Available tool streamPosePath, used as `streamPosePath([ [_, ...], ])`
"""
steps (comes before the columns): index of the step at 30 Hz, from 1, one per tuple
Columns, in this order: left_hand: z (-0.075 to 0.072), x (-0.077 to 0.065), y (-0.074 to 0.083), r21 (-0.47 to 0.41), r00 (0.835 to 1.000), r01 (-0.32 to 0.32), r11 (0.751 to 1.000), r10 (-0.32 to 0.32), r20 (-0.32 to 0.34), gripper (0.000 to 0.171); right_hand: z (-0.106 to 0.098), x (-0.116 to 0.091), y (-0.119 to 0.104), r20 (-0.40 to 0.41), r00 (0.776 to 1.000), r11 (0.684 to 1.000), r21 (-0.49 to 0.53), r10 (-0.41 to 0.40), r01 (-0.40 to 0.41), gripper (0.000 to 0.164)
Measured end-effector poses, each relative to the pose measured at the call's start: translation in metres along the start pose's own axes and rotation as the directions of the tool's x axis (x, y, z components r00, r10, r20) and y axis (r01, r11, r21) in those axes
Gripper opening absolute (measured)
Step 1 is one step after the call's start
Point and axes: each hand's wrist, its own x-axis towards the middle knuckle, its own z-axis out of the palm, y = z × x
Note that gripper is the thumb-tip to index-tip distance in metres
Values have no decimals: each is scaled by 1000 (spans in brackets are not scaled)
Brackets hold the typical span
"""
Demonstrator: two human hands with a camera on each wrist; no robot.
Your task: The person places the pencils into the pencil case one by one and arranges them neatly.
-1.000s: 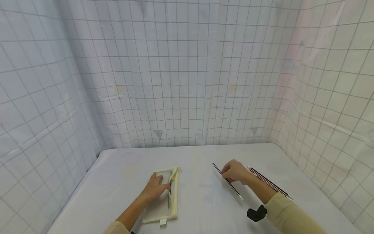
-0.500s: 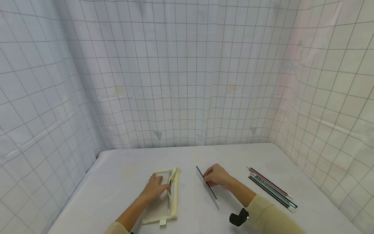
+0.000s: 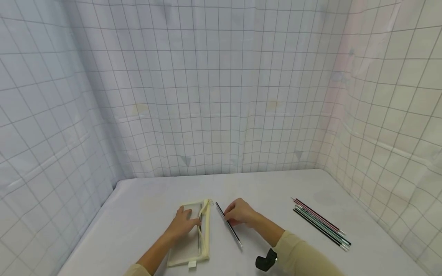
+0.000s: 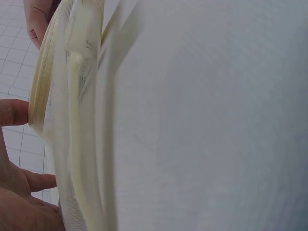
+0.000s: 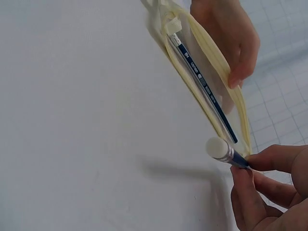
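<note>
A pale yellow mesh zip pencil case lies on the table with its zip side facing right. My left hand grips it from above, thumb at the zipper edge, fingers spread over the mesh. The mouth gapes in the right wrist view, and a dark blue pencil with white lettering lies inside. My right hand pinches another dark pencil between thumb and fingers, just right of the case. Its white eraser end points toward the right wrist camera, close to the mouth's near end.
Several pencils in red, green and black lie slantwise side by side on the white table at the right. Grid-patterned curtains close off the back and both sides.
My right hand has carried its pencil leftward from beside the loose pencils to beside the pencil case, uncovering more of them. My left hand has stayed on the case.
</note>
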Motion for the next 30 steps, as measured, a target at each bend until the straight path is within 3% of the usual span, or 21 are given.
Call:
streamPosePath([
  [8,-1,0,0,11,1000,-1,1000,1,-2,83,21,5,-11,44,999,1000,-13,-27,28,7],
  [15,-4,-1,1,4,1000,-4,1000,4,0,83,40,20,-21,16,1000,1000,-19,-16,17,9],
  [23,-2,-2,2,-11,1000,5,1000,-5,21,83,57,26,-28,22,1000,997,81,-8,6,12],
  [30,-2,-2,2,-37,999,10,999,-8,40,86,64,25,-35,20,999,996,77,-40,38,12],
])
